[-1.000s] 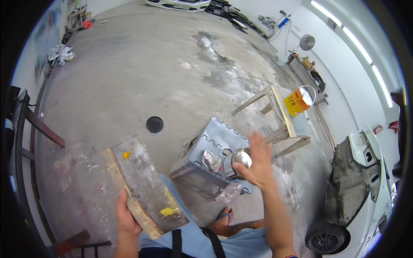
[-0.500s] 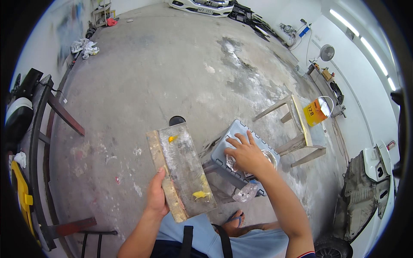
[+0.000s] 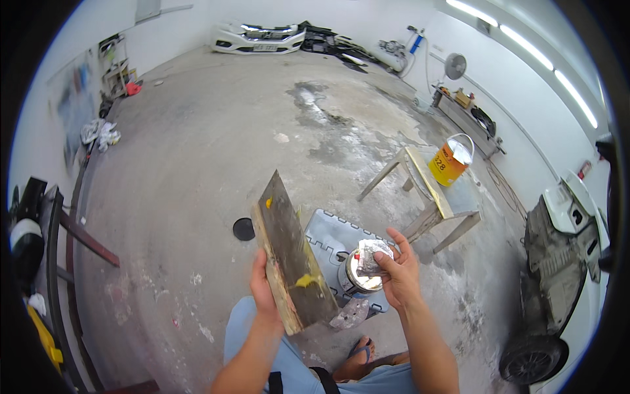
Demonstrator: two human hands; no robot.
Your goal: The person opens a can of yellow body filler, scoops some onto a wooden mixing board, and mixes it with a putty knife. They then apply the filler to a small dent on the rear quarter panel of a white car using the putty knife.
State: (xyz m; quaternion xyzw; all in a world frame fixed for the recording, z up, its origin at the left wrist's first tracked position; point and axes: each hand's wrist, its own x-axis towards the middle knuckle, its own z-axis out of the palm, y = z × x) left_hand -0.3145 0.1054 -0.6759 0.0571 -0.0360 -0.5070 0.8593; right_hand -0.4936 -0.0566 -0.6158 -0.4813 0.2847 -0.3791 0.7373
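My left hand (image 3: pixel 263 287) grips the wooden edge of a flat mixing board (image 3: pixel 287 246), which is tilted up in front of me. Two dabs of yellow paste (image 3: pixel 306 281) sit on its dark, stained face. My right hand (image 3: pixel 403 278) pinches a crinkled, silvery, squarish piece (image 3: pixel 371 257) between thumb and fingers; its exact kind is unclear. Just below it, partly hidden, a round can (image 3: pixel 346 279) stands on a grey plastic box (image 3: pixel 325 231). A crumpled clear plastic wrapper (image 3: pixel 352 314) lies at the box's near edge.
A worn wooden stool (image 3: pixel 420 172) carries a yellow-orange pail (image 3: pixel 451 162) to the right. A black round lid (image 3: pixel 243 229) lies on the concrete floor. Dark metal framing (image 3: pixel 49 262) runs along the left, and a car body part (image 3: pixel 558 249) and wheel (image 3: pixel 533 360) stand at right.
My right hand has lifted off the box with the silvery piece, uncovering the can. The board in my left hand has tipped more edge-on. The view has shifted upward and to the right.
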